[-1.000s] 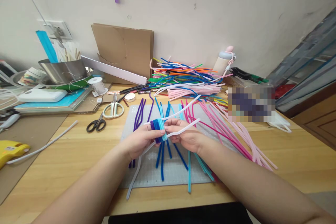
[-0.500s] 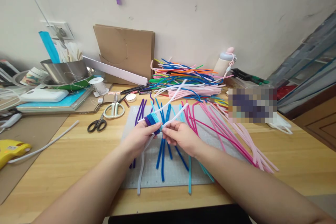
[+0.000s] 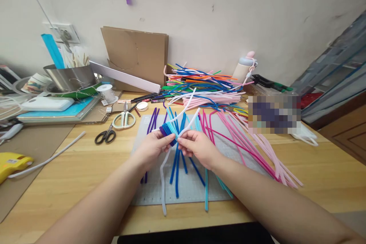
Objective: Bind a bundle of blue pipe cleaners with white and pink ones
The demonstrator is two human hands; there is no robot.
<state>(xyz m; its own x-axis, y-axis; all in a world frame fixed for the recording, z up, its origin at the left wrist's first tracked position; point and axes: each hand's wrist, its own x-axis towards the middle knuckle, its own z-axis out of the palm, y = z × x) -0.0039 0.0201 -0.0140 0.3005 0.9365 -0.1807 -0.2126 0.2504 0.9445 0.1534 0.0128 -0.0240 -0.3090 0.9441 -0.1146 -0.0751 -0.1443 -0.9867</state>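
Observation:
My left hand is closed around a bundle wound from purple, dark blue and light blue pipe cleaners. White pipe cleaners stick out of this bundle, and one long white end hangs down in front of the mat. Close beside it, my right hand pinches a white pipe cleaner at the bundle's right end. Its fingertips nearly meet my left thumb. Beneath both hands, blue pipe cleaners lie on the grey cutting mat. Purple ones lie at the left, pink ones at the right.
A heap of mixed pipe cleaners lies at the back by a cardboard sheet. Two pairs of scissors, white-handled and black-handled, rest left of the mat. A yellow glue gun lies far left, a bottle stands behind.
The bundle has turned slightly in my hands, showing more light blue. The upper white ends have shifted left, and the hanging white end has swung right.

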